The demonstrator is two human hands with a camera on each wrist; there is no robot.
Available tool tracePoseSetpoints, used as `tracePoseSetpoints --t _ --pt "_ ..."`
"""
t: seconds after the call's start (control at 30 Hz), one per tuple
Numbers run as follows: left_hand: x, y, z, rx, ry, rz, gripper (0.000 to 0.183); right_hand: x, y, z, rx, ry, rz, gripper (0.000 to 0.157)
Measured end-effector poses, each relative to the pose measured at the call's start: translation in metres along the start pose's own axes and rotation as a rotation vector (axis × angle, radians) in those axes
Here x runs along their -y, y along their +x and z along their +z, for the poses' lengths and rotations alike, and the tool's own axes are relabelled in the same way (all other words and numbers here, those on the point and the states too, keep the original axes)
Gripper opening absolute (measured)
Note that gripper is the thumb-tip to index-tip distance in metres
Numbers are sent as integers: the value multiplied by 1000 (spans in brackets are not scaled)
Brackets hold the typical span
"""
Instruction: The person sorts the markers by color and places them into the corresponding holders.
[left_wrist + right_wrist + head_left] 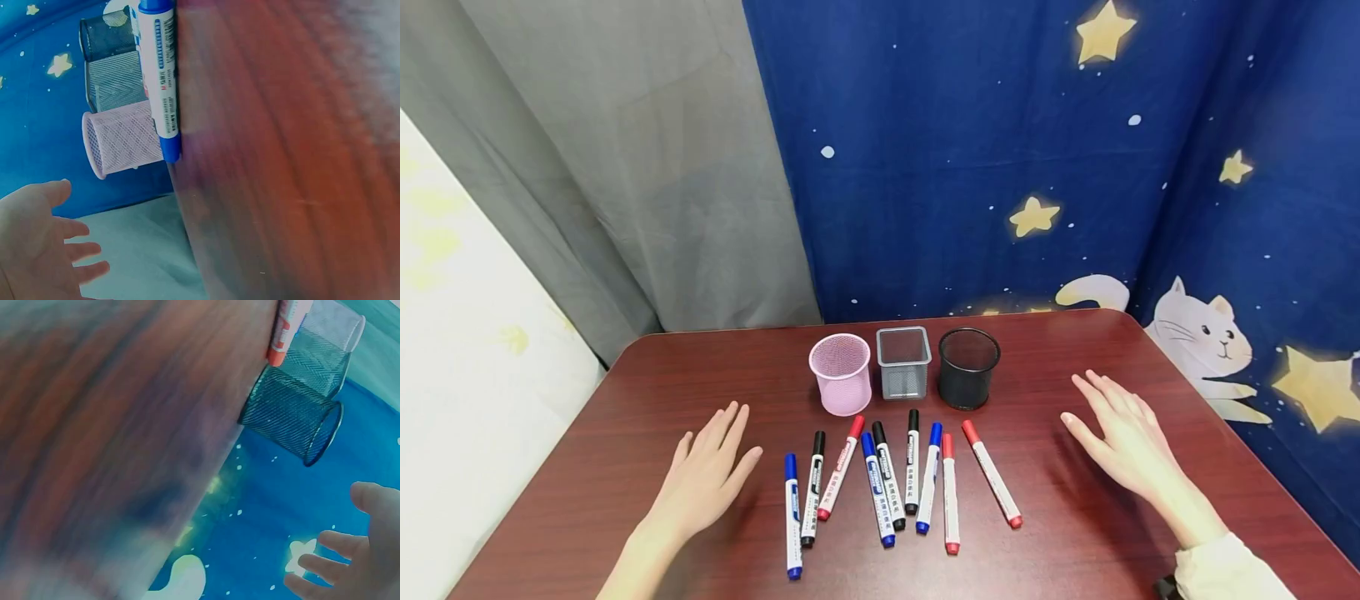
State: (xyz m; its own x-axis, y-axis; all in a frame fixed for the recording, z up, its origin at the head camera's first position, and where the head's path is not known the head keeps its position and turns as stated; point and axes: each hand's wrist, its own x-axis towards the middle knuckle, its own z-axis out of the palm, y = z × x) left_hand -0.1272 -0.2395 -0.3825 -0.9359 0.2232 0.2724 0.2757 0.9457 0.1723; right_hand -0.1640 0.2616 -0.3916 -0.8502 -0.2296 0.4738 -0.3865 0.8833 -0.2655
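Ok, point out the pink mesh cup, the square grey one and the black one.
Pink mesh cup [844, 392], head view, on its front wall.
Square grey mesh cup [904, 382], head view, on its front wall.
Black mesh cup [966, 387], head view, on its side wall.

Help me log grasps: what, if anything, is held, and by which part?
Nothing is held; the left hand and right hand are both empty.

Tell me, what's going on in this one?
A person has the left hand and right hand out on either side of nine markers, fingers extended, neither holding anything. The markers, three each in blue, black and red, lie on the table. Beyond them stand a pink cup, a square grey cup and a black cup.
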Motion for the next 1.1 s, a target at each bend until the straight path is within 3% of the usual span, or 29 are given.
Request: tracePoseSetpoints --t 0.23,0.63,0.87,1.1 --pt "-6 16 -6 -34 -3 66 58 17 17 1 -62 32 -66 46" --pt "-14 65 -12 -102 -44 212 56 69 54 24 -180 127 -282 35" --pt "-14 88 -14 -121 -76 271 50 102 69 38 -160 160 -411 32" --pt "-14 107 -8 -93 -120 273 47 133 80 49 -101 171 -508 29"
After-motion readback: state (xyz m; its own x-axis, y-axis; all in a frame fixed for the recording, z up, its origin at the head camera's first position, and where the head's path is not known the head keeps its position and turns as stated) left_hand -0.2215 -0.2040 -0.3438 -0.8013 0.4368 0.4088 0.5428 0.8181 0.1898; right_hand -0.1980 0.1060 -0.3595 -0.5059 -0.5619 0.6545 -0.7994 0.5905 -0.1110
